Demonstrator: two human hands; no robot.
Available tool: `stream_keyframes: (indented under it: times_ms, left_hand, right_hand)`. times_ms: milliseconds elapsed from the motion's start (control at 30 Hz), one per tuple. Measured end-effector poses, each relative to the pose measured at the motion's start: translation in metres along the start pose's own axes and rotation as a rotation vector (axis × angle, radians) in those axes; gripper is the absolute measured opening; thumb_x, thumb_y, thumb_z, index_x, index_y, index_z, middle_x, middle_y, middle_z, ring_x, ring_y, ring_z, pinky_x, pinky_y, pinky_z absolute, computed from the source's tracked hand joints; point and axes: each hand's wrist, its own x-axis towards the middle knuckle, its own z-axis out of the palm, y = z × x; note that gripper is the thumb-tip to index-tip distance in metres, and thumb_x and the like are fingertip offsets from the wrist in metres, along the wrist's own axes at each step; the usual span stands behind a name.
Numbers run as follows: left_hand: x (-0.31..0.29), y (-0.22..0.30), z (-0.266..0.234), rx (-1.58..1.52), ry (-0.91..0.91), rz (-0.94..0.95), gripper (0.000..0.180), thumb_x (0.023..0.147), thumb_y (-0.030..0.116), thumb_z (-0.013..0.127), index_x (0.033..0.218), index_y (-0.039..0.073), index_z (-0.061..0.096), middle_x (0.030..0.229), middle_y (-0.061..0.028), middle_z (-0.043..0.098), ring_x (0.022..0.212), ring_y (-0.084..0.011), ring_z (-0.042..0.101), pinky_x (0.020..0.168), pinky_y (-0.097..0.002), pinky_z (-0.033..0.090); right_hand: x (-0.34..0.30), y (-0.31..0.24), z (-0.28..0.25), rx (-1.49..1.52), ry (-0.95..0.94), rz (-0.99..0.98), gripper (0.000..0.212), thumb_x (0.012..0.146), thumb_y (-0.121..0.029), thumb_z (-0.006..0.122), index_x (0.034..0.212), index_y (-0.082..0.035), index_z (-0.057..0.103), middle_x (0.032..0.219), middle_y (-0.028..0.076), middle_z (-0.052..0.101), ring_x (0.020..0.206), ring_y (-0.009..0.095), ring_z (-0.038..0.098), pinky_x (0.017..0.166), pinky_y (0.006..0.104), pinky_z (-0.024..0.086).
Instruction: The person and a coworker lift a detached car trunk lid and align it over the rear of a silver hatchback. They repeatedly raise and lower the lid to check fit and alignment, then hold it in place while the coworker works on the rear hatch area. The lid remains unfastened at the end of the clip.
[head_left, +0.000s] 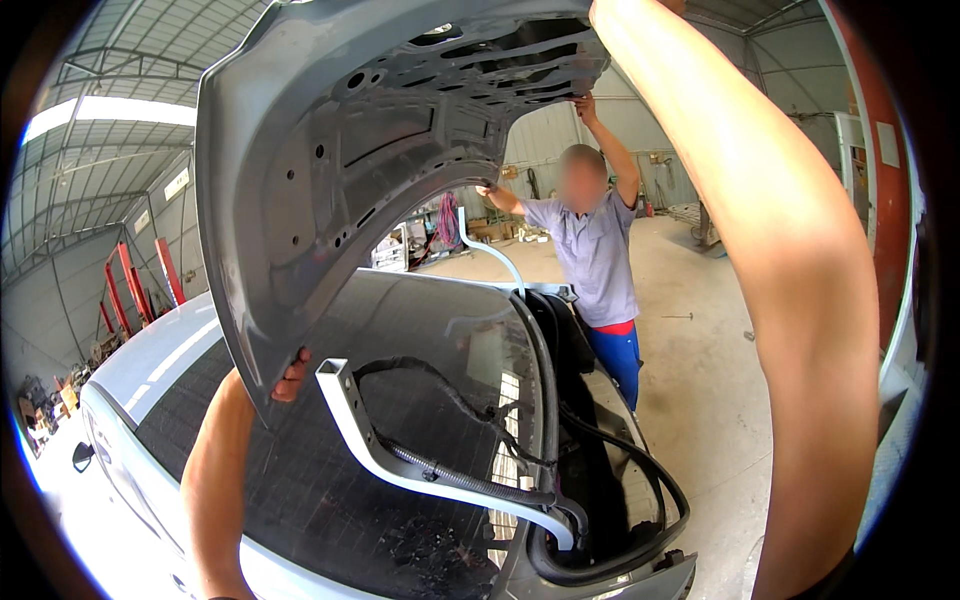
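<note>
A large grey trunk lid (270, 190) is raised over the back of a light-coloured car, its ribbed inner side facing me. My left hand (290, 378) is closed around the lid's lower near corner. My right forearm stretches up past the lid's right edge, and the top of the picture cuts off that hand. Across from me, a co-worker (590, 240) in a grey shirt and blue trousers has both hands on the lid's far side. Below, two curved hinge arms, the near one (385, 465) and the far one (490, 250), rise from the trunk opening, apart from the lid.
Black wiring (440, 375) loops beside the near hinge arm. A black rubber seal (655, 570) rings the trunk opening. The dark rear window (330, 470) lies under the lid. Red lift posts (130, 280) stand at the far left. Concrete floor (700, 430) stretches to the right.
</note>
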Motion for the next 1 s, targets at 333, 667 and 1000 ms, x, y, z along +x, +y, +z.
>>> stream_keyframes:
  times_ms: [333, 667, 1000]
  left_hand:
    - [-0.009, -0.018, -0.018, -0.032, 0.025, 0.002, 0.052, 0.089, 0.055, 0.040, 0.090, 0.005, 0.054, 0.059, -0.0054, 0.051, 0.040, -0.0154, 0.044, 0.036, -0.0292, 0.028]
    - [-0.026, -0.055, -0.022, -0.080, 0.074, 0.004, 0.052, 0.089, 0.056, 0.040, 0.090, 0.005, 0.054, 0.059, -0.0052, 0.051, 0.040, -0.0153, 0.044, 0.036, -0.0292, 0.028]
    - [-0.016, -0.111, -0.040, -0.263, 0.005, 0.016, 0.049, 0.087, 0.053, 0.044, 0.092, 0.005, 0.056, 0.062, -0.0102, 0.055, 0.043, -0.0221, 0.050, 0.037, -0.0323, 0.031]
  right_hand:
    - [-0.044, -0.006, -0.012, 0.006, -0.094, 0.108, 0.028, 0.091, -0.019, 0.041, 0.108, -0.001, 0.054, 0.108, 0.028, 0.059, 0.105, 0.043, 0.055, 0.091, 0.0468, 0.042]
    - [-0.085, -0.009, -0.013, 0.025, -0.190, 0.245, 0.029, 0.090, -0.017, 0.040, 0.112, -0.003, 0.052, 0.109, 0.029, 0.059, 0.106, 0.045, 0.055, 0.092, 0.0471, 0.042]
    - [-0.094, -0.005, -0.017, 0.019, -0.225, 0.281, 0.030, 0.088, -0.015, 0.040, 0.113, -0.004, 0.051, 0.111, 0.029, 0.058, 0.106, 0.045, 0.054, 0.092, 0.0470, 0.042]
